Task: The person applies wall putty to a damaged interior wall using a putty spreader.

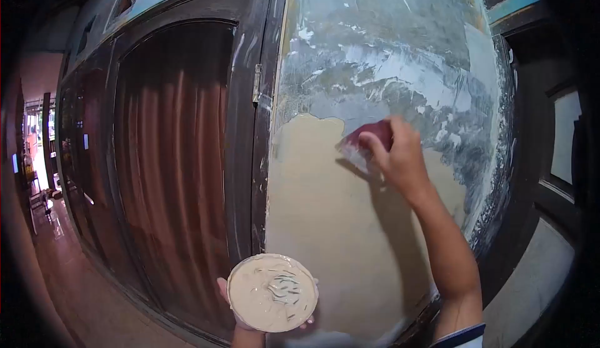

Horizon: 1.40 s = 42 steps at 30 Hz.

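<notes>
left hand (250, 329): mostly hidden under bowl (272, 292), wrist cut by bottom edge | scraper (364, 145): handle hidden in right hand (400, 157), blade blurred

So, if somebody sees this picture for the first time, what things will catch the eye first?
Probably the right hand near the middle, pressing a red-handled flat scraper against the grey, patchy wall pillar, at the top edge of a smooth beige coat of putty. Next, at the bottom, the left hand holds a round white bowl of beige putty. To the left stands a dark brown wooden door.
</notes>
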### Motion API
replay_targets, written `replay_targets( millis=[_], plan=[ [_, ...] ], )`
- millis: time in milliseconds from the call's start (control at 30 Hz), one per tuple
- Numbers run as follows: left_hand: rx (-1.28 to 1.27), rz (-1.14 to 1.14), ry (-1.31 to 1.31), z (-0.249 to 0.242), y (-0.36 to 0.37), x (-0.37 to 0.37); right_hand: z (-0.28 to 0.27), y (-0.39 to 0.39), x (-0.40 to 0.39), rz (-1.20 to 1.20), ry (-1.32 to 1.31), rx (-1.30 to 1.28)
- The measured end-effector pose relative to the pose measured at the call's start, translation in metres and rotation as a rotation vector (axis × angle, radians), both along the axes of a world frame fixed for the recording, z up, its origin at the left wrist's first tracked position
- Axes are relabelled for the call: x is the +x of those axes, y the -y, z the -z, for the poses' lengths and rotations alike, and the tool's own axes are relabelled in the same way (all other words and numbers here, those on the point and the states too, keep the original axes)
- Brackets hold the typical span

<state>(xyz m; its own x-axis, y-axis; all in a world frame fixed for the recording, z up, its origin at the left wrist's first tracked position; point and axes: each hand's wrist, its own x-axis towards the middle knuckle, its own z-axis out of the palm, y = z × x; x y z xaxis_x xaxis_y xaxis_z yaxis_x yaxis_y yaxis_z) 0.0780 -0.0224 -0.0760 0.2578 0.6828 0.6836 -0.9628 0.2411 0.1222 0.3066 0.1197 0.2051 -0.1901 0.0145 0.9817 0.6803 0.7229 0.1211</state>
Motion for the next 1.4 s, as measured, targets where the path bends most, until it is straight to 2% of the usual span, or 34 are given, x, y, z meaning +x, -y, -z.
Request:
replay_targets(
  millis=[33,67,133,233,300,333,400,467,533,600,633,700,733,767,867,933,967,1000,1067,1133,1167,1233,1333,1367,1400],
  plan=[
    [0.013,0.014,-0.016,-0.001,0.0,-0.002,0.024,0.006,-0.01,-0.083,0.131,-0.06],
    [0.024,0.026,-0.031,-0.002,0.001,-0.002,0.047,0.006,-0.015,-0.003,0.296,-0.027],
    [0.008,0.015,-0.023,-0.002,0.003,-0.001,0.066,-0.002,-0.021,0.07,0.374,-0.069],
    [0.039,0.02,-0.025,-0.003,0.001,-0.003,0.012,-0.009,-0.005,0.097,0.097,-0.033],
    [0.069,0.011,-0.036,0.003,-0.002,-0.004,-0.031,-0.004,0.019,0.053,-0.175,-0.148],
    [0.067,0.011,-0.037,0.004,-0.001,-0.005,-0.041,-0.006,0.025,-0.031,-0.234,0.029],
    [0.03,-0.038,-0.016,0.004,0.002,-0.005,-0.033,0.005,0.034,-0.093,-0.232,-0.064],
    [0.036,-0.036,-0.021,0.009,-0.003,-0.008,0.003,0.015,0.022,-0.175,-0.025,-0.158],
    [0.055,-0.027,-0.037,0.011,-0.004,-0.009,0.049,0.008,0.015,-0.059,0.301,-0.067],
    [0.096,0.015,-0.029,0.002,-0.001,-0.003,0.064,0.001,0.009,0.018,0.317,-0.039],
    [0.014,-0.035,-0.033,0.001,0.002,-0.001,0.065,0.0,0.009,0.096,0.331,-0.013],
    [-0.093,-0.108,-0.051,0.002,0.001,0.001,0.02,-0.006,0.021,0.004,0.078,-0.053],
    [-0.095,-0.109,-0.053,0.002,-0.001,0.001,-0.002,-0.013,0.029,-0.017,-0.078,-0.089],
    [-0.025,-0.055,-0.049,0.003,-0.004,0.002,-0.022,0.001,0.034,-0.138,-0.212,-0.21],
    [0.045,-0.012,-0.05,0.001,-0.002,0.004,-0.025,0.02,0.034,-0.093,-0.23,-0.136],
    [-0.018,-0.023,-0.04,-0.001,0.004,0.005,0.014,0.011,0.028,-0.129,0.02,-0.09],
    [0.094,0.112,0.003,0.0,-0.001,0.004,0.038,0.01,0.023,-0.116,0.209,-0.104],
    [0.096,0.112,0.007,0.002,-0.004,0.003,0.06,0.009,0.018,-0.077,0.304,-0.054],
    [0.149,0.105,-0.01,0.005,-0.006,0.003,0.072,0.004,0.017,0.048,0.337,-0.044],
    [0.04,0.051,0.036,0.004,-0.003,0.01,0.036,-0.01,0.03,0.043,0.126,0.043],
    [0.082,0.061,0.007,0.005,-0.007,0.01,0.011,-0.007,0.039,0.014,-0.013,-0.065],
    [0.123,0.072,-0.022,0.005,-0.008,0.012,-0.026,-0.005,0.062,-0.036,-0.229,-0.06],
    [0.018,0.051,-0.008,0.0,-0.004,0.016,-0.017,0.013,0.064,-0.032,-0.178,-0.065],
    [0.062,0.049,-0.02,0.0,-0.006,0.016,0.003,0.019,0.051,-0.223,-0.103,-0.176],
    [0.104,0.046,-0.032,0.0,-0.007,0.017,0.026,0.017,0.044,-0.141,0.033,-0.214]
  ],
)
